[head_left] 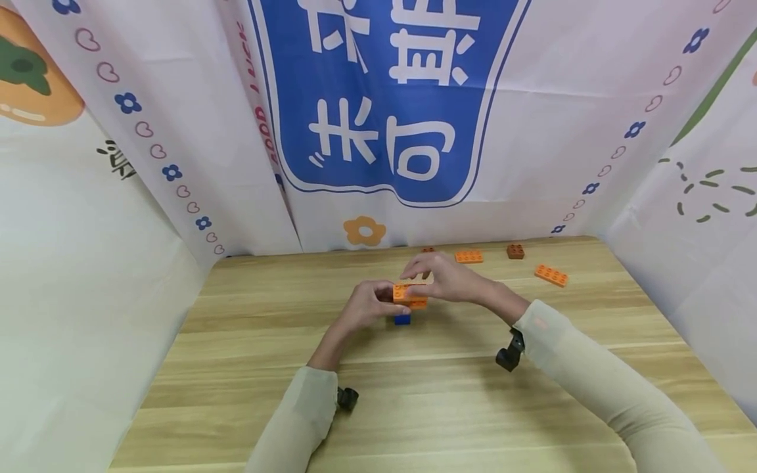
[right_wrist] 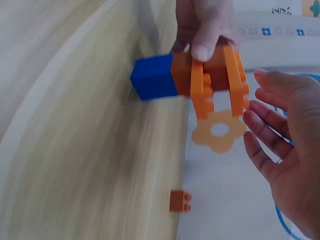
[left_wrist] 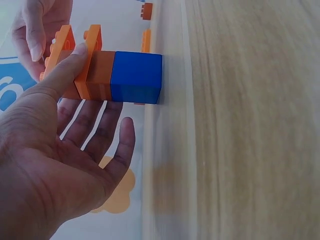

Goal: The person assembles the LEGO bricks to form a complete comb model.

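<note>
An upright stack of toy building bricks stands on the table, with a blue brick at its foot. Above it come a brown brick, an orange plate, a second brown brick and another orange plate on top. My left hand holds the upper part of the stack from the left, its thumb along the side at the orange plates. Close to the top plate is my right hand, fingers spread and slightly bent; the right wrist view shows a small gap between its thumb and the plate.
Toward the back edge of the wooden table lie a brown brick, an orange plate, another brown brick and a further orange plate. A printed cloth hangs behind the table.
</note>
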`<state>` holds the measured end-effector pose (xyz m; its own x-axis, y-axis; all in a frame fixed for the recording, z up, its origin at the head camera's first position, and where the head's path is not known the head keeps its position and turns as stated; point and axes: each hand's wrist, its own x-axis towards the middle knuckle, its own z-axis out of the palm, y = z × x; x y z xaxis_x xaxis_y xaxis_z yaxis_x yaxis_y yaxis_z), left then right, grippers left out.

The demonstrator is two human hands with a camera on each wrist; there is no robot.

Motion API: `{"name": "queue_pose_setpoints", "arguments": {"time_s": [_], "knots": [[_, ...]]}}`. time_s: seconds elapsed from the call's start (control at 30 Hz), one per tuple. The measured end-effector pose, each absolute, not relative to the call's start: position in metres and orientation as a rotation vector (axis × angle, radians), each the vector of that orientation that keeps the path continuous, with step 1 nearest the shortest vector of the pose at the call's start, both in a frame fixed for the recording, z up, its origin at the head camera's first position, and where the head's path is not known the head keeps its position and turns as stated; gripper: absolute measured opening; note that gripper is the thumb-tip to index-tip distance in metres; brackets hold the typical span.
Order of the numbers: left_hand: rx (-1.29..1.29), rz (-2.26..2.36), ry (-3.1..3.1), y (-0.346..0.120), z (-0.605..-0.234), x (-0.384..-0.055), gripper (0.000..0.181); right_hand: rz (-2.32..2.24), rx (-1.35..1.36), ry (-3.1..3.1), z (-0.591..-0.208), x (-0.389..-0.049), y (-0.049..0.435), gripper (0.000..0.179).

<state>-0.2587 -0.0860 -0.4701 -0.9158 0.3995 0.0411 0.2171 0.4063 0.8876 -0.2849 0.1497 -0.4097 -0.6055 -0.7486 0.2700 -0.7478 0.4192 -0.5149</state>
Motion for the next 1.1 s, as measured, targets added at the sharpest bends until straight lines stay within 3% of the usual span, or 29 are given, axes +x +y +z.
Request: {"name": "queue_pose_setpoints", "arguments": {"time_s": [0.6,1.1], "knots": [[0.508,1.505,2.508,-0.085,-0.469,-0.257,0.034,-0.987,-1.271,2.818,-0.419,-0.303,0.205,0.030],[0.518,1.539,2.482,-0.086,-0.470,-0.255,0.033,-0.956,-1.117,2.862,-0.438,-0.329,0.214,0.043]]}}
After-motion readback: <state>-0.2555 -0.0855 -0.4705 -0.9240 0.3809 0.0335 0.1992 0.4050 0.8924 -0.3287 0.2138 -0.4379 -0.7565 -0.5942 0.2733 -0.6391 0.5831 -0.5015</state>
